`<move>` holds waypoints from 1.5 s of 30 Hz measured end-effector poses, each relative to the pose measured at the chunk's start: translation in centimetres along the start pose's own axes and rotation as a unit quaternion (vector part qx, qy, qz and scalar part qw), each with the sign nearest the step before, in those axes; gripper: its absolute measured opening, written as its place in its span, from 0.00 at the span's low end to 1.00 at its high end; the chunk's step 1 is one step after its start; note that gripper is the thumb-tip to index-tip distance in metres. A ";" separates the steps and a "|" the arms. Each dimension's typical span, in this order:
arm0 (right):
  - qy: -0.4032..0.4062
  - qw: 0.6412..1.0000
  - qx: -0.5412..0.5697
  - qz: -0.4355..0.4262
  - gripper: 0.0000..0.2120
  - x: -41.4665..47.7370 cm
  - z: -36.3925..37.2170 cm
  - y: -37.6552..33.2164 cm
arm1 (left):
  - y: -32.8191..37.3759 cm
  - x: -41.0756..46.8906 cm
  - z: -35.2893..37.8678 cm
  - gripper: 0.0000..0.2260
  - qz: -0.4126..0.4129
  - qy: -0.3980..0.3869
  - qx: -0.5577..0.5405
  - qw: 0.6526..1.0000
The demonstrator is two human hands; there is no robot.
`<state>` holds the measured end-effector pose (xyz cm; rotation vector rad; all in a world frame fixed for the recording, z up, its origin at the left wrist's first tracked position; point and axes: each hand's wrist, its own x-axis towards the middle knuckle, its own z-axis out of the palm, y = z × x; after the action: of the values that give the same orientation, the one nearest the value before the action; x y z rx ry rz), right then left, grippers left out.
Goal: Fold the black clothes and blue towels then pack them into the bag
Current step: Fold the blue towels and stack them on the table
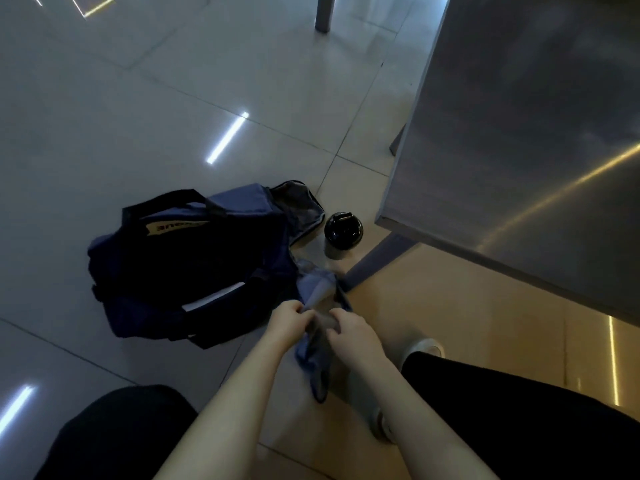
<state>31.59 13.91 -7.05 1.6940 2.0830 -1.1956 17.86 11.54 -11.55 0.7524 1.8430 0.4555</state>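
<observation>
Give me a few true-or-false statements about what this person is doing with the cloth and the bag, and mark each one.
1. Both the left hand and the right hand grip the blue towel. True.
2. The duffel bag sits on top of the table. False: it lies on the tiled floor, left of the metal table.
3. A black-lidded bottle stands on the floor near the bag's end. True.
4. The towel is already packed inside the bag. False: it is held in the hands, outside the bag.
</observation>
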 end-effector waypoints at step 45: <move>0.333 0.823 0.389 -0.246 0.08 -26.8 -25.8 -11.3 | 23.6 -30.8 -9.3 0.08 0.367 0.048 0.002 0.929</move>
<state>38.49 11.95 31.16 2.2171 2.8030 -2.0711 23.93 8.15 27.72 1.4460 1.5977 0.9760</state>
